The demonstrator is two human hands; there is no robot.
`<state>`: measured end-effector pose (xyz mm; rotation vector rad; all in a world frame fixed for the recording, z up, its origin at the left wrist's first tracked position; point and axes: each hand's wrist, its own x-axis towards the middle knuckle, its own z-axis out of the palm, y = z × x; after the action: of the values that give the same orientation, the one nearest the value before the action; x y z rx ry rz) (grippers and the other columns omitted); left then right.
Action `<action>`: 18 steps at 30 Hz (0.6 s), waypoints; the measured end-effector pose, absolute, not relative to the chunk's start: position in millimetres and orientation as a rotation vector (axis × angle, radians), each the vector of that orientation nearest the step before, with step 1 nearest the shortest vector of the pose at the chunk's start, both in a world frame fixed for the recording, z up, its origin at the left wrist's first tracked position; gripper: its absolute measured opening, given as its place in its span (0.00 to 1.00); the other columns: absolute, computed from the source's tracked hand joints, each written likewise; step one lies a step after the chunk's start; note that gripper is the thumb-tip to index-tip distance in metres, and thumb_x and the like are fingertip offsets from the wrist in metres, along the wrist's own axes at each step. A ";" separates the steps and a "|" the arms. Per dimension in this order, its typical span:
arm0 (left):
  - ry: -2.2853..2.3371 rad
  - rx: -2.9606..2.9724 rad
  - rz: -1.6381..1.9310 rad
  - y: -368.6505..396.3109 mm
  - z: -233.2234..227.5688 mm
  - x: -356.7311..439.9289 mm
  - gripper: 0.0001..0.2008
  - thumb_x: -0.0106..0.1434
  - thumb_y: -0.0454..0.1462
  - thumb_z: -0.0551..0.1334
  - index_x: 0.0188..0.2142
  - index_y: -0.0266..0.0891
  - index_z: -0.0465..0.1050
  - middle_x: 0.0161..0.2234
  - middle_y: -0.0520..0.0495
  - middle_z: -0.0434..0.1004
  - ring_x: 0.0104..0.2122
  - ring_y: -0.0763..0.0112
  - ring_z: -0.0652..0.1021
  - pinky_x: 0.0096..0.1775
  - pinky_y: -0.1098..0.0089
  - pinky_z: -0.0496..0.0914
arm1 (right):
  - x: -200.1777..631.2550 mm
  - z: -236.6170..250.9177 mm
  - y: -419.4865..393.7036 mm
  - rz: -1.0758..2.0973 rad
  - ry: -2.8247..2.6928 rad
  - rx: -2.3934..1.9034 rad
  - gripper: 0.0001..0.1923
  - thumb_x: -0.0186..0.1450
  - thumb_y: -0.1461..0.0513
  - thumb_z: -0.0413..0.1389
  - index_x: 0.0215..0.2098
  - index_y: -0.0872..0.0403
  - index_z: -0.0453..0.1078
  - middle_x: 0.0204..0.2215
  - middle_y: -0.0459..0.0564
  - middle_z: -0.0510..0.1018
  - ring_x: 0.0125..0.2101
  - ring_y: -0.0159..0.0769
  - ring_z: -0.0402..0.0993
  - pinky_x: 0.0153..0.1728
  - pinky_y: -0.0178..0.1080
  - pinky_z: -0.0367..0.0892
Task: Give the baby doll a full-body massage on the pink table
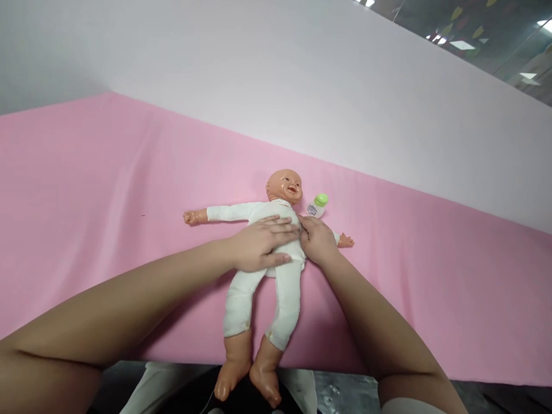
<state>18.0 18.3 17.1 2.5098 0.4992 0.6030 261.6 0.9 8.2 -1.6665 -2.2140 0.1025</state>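
A baby doll (pixel 288 287) with a white cloth body lies on its back, head away from me, arms spread. Its bare plastic feet reach past the near edge of the pink cover. My left hand (pixel 262 244) rests flat across the doll's chest and belly with its fingers stretched out. Against the doll's other side is my right hand (pixel 319 238), fingers curled in at the torso by the shoulder and partly hidden. It covers part of that doll arm. Just beyond the right hand lies a small clear bottle (pixel 318 205) with a green cap.
The pink-covered table (pixel 150 230) runs wide to both sides, with soft creases in its cloth. A white wall (pixel 259 75) borders its far edge. A dark glassy area with light reflections shows at top right. My legs and a dark floor appear below the near edge.
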 end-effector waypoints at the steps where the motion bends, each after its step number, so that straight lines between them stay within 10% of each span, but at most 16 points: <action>1: 0.553 2.510 0.616 25.1 15.0 15.4 0.31 0.73 0.53 0.61 0.72 0.49 0.69 0.75 0.41 0.63 0.76 0.45 0.60 0.75 0.41 0.47 | 261.0 8.6 0.0 0.100 -2.216 -1.669 0.31 0.68 0.69 0.50 0.69 0.55 0.72 0.58 0.57 0.82 0.58 0.50 0.77 0.63 0.50 0.71; 18: 1.243 2.475 0.701 59.6 4.3 2.7 0.30 0.78 0.47 0.46 0.67 0.36 0.74 0.65 0.40 0.78 0.64 0.52 0.78 0.68 0.52 0.69 | 228.5 20.6 -50.9 0.200 -2.481 -0.763 0.22 0.78 0.55 0.51 0.66 0.50 0.73 0.65 0.54 0.78 0.71 0.44 0.68 0.75 0.55 0.55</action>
<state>2.7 59.6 4.3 2.4754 1.2430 0.7012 228.5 -50.9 20.6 -0.7628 -2.4811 0.2004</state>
